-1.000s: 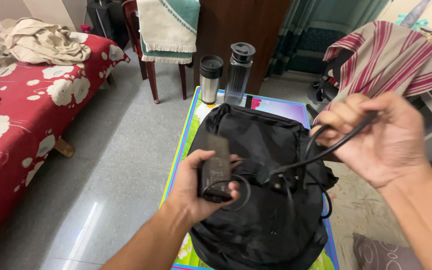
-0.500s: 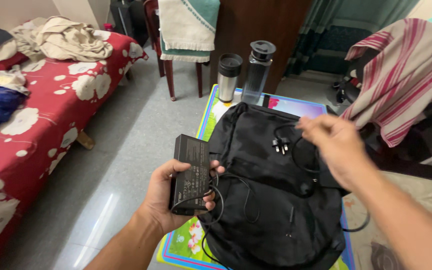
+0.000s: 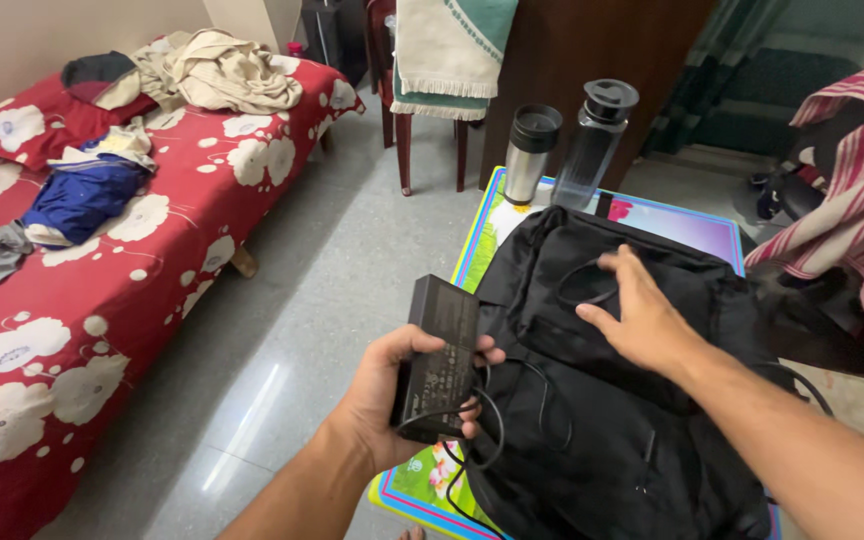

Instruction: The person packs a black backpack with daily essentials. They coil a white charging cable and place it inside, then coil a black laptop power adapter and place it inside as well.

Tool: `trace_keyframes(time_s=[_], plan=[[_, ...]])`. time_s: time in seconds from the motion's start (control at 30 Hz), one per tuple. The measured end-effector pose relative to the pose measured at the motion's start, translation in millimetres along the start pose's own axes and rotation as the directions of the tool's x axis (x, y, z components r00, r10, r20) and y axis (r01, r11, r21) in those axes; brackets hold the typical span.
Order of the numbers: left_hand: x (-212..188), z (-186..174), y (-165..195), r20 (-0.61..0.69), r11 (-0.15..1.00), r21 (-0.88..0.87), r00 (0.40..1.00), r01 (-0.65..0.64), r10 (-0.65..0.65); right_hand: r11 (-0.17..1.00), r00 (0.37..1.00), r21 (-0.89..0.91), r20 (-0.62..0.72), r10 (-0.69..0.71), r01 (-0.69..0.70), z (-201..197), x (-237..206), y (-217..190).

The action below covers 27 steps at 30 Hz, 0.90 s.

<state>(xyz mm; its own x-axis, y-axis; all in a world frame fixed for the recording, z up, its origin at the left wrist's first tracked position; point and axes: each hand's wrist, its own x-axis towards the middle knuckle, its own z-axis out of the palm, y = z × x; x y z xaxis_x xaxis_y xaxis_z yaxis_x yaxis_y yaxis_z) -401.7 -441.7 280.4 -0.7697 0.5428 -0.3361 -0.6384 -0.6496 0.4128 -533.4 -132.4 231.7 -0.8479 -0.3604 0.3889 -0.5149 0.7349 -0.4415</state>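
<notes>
while the left hand [image 3: 392,395] keeps its grip clamped around a black power adapter [image 3: 437,355], holding the brick just left of the black backpack [image 3: 622,400], the right hand [image 3: 642,320] lies flat on the bag's upper part, fingers together and spread over the fabric, closed on nothing. a black cable [image 3: 482,430] loops from the adapter across the backpack. the bag rests on a colourful surface [image 3: 482,235]; a steel tumbler [image 3: 532,155] and a dark bottle [image 3: 597,140] stand at its far end. a red flowered bed [image 3: 102,300] lies left.
</notes>
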Motion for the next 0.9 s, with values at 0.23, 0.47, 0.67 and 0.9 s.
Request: trace_keyframes(time_s=[0.23,0.47,0.67,0.9], plan=[[10,12,-2,0.021,0.998,0.061,1.0,0.014,-0.015,0.922,0.926,-0.085,-0.037,0.375,-0.377,-48,-39,33],[39,32,-10,0.017,0.992,0.097,0.997,0.076,-0.078,0.733,0.762,-0.377,0.098,0.64,-0.567,-74,-125,98],[61,38,-17,0.022,0.979,0.137,0.988,0.149,-0.153,0.695,0.703,-0.413,0.165,0.692,-0.588,-55,-119,106],[80,41,-22,-0.01,0.97,0.158,0.982,0.185,-0.186,0.803,0.815,-0.149,-0.043,0.577,-0.577,-58,-69,81]])
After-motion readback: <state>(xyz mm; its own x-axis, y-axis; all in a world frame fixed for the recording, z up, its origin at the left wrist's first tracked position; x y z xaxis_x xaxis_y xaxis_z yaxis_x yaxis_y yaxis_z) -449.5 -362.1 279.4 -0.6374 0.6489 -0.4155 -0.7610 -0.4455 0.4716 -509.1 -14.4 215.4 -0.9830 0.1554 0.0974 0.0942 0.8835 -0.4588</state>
